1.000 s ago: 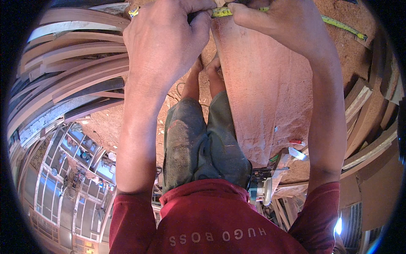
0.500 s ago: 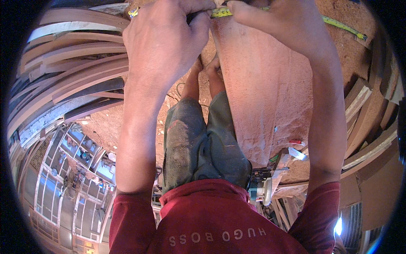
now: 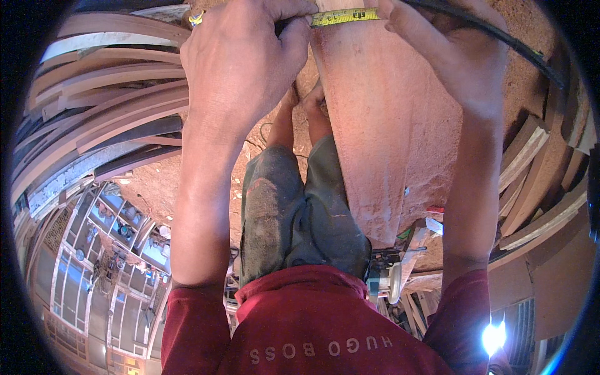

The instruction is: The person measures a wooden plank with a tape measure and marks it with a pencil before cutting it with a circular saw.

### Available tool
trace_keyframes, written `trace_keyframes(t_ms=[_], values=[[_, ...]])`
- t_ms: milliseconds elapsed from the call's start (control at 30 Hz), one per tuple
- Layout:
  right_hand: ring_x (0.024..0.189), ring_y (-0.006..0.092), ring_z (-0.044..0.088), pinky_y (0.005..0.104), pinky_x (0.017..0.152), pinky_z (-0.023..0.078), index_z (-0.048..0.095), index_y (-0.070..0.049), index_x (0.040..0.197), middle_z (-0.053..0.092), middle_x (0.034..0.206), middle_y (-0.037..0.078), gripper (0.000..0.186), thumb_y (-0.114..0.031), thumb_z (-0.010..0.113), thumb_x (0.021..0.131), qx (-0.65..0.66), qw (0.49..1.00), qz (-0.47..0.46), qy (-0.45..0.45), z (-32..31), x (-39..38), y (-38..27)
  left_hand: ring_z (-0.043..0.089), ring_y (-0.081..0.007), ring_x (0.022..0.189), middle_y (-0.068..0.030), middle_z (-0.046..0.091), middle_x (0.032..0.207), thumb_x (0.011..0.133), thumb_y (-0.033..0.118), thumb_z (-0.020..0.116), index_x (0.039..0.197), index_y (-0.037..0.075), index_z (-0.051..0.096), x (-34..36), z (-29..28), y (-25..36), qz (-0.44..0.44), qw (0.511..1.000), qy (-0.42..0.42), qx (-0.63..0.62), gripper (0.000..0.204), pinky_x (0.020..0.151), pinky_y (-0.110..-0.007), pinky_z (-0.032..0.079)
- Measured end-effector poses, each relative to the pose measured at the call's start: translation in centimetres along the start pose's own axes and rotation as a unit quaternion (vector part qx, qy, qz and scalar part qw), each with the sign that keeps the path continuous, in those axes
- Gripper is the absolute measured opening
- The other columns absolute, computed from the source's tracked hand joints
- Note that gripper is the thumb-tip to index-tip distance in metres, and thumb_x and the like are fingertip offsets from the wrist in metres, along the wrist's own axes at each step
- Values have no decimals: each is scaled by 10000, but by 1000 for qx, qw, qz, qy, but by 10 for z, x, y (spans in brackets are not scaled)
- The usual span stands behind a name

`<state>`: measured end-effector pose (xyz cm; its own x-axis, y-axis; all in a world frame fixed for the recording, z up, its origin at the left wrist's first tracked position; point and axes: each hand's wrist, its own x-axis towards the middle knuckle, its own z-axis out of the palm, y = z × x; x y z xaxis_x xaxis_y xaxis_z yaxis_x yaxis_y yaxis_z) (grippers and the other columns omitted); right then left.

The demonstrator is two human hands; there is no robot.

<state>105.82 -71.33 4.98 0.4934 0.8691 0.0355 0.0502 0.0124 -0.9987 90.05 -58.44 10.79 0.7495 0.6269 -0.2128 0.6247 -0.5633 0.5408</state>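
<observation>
My left hand (image 3: 244,65) is closed around the tape measure at the top centre; a yellow bit (image 3: 197,19) shows beside its knuckles. The marked yellow blade (image 3: 340,17) crosses the upper end of a long pale reddish plank (image 3: 381,125) to my right hand (image 3: 447,62), whose thumb and fingers are closed on it. A dark strip (image 3: 519,47) arches over the right hand toward the upper right; I cannot tell whether it is the blade's back or a cord. The plank lies alongside my legs, narrowing slightly toward its dusty lower end.
Curved-looking stacks of timber (image 3: 106,94) fill the left, and more boards (image 3: 525,162) lie at right. A power tool (image 3: 390,281) sits by my hip, near a small red object (image 3: 434,210). Below left stand window frames (image 3: 125,294); sawdust covers the floor (image 3: 150,187).
My right hand has shifted rightward along the tape, exposing more yellow blade between the hands. The yellow length at upper right is now mostly replaced by a dark strip. My left hand is nearly still.
</observation>
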Motion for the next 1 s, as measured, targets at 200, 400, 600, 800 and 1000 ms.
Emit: trace_keyframes(t_ms=[200,400,600,800,1000], values=[[821,76,634,221,714,508,651,24,970,688,908,55,123,22,710,862,-23,998,50,26,0,-10,-1,678,-329,706,-131,704,800,810,81,673,925,77,787,0,5,-6,-9,999,3,35,162,642,-402,519],[819,78,637,222,719,512,649,22,978,688,903,63,126,29,697,863,-5,1000,24,17,-4,-6,3,681,-327,716,-129,706,803,813,84,674,923,79,787,-4,1,13,0,998,24,51,157,648,-400,523],[816,87,650,223,721,522,653,27,981,694,903,71,128,34,697,861,44,999,4,19,-7,0,8,683,-328,723,-131,708,808,813,84,674,923,80,786,2,0,1,-18,1000,-10,14,157,655,-402,524],[813,88,657,221,720,525,661,23,969,697,892,65,116,37,703,861,-31,999,-23,33,-3,1,-1,685,-328,728,-132,712,816,812,84,674,927,74,786,1,0,0,-18,1000,-12,20,161,660,-399,527],[801,83,653,218,710,522,663,13,962,693,880,54,108,33,703,864,-52,998,-13,38,-8,1,-1,690,-330,734,-138,717,823,810,82,673,927,71,786,-1,-1,7,-7,1000,8,11,163,663,-400,532]])
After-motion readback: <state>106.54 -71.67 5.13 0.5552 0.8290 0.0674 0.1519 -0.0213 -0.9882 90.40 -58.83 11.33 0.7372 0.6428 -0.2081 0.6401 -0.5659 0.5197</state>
